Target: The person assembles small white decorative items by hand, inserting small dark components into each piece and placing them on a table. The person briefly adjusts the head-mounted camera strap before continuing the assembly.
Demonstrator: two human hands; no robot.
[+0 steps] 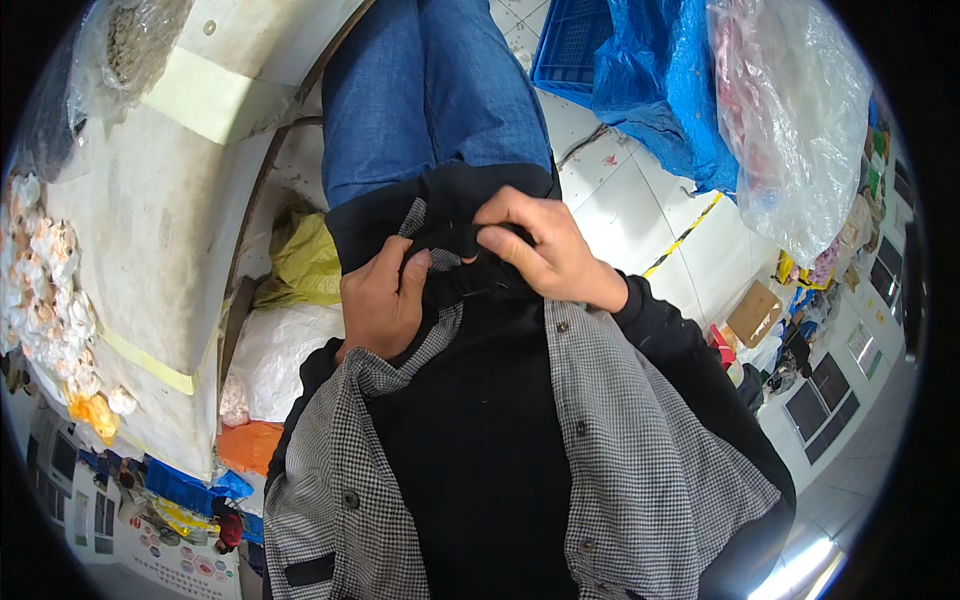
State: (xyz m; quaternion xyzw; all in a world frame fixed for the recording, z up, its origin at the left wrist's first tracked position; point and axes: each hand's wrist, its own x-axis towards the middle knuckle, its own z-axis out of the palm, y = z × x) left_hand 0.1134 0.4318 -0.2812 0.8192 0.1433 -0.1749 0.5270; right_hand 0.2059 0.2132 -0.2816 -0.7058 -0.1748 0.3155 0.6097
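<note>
Both hands are at my waist, in front of the black top (470, 400) and the blue jeans (430, 90). My left hand (385, 300) is closed, thumb against fingers, on a grey checked strip of cloth (443, 260). Another piece of that checked cloth shows just above its fingers. My right hand (545, 250) is curled in a pinch over the black cloth at the waist; what lies between its thumb and finger is dark and cannot be made out. An open checked button-front garment (640, 430) hangs on both sides of the black top.
To the left stands a worn pale table (160, 240) with many small whitish pieces (50, 280) on it. Yellow (305, 260) and white sacks (285, 360) lie beside it. A blue crate (570, 55), blue plastic sheeting (660, 90) and a clear plastic bag (795, 120) are at the right.
</note>
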